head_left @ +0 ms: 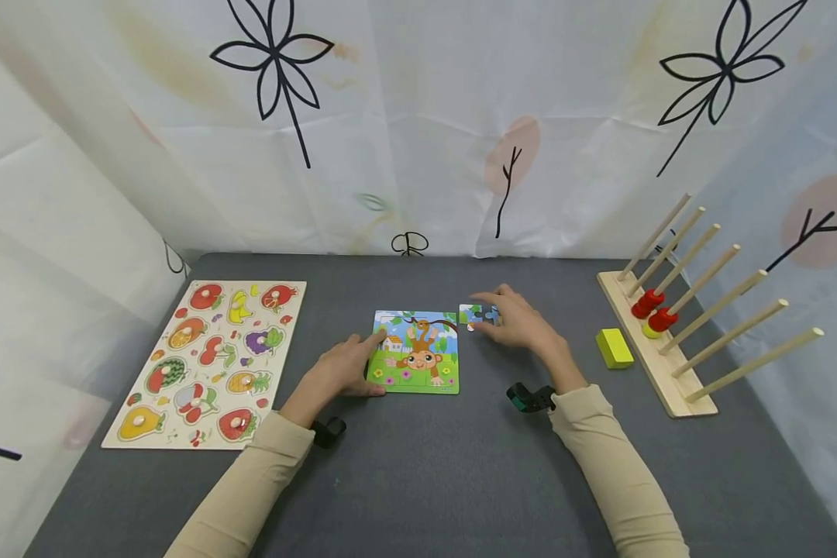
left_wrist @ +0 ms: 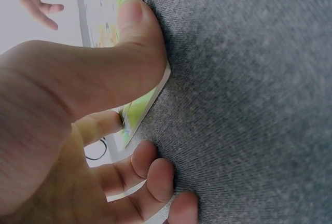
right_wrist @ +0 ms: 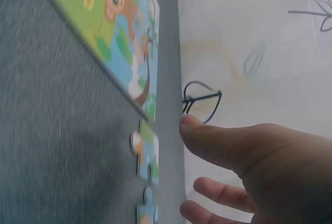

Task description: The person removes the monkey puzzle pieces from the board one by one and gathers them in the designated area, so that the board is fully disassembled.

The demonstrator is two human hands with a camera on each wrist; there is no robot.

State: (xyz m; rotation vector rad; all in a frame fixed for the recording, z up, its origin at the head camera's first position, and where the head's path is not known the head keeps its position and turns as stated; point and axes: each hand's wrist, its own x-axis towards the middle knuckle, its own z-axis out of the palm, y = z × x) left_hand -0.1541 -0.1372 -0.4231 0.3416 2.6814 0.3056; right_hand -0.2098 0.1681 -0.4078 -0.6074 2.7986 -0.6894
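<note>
A jigsaw puzzle with a monkey hanging from a branch lies flat on the dark table. At its left side my left hand holds it, the thumb on the green border in the left wrist view and the index finger at the edge; the other fingers are loosely bent. Two loose puzzle pieces, one of them nearer the puzzle, lie just past its far right corner. Over them hovers my right hand, fingers spread and apart from the pieces in the right wrist view. Part of the farther piece is cut off there.
A fruit peg board lies at the left. To the right stands a wooden rack with upright pegs, red rings on two of them. A yellow block sits before it. Printed curtains enclose the table.
</note>
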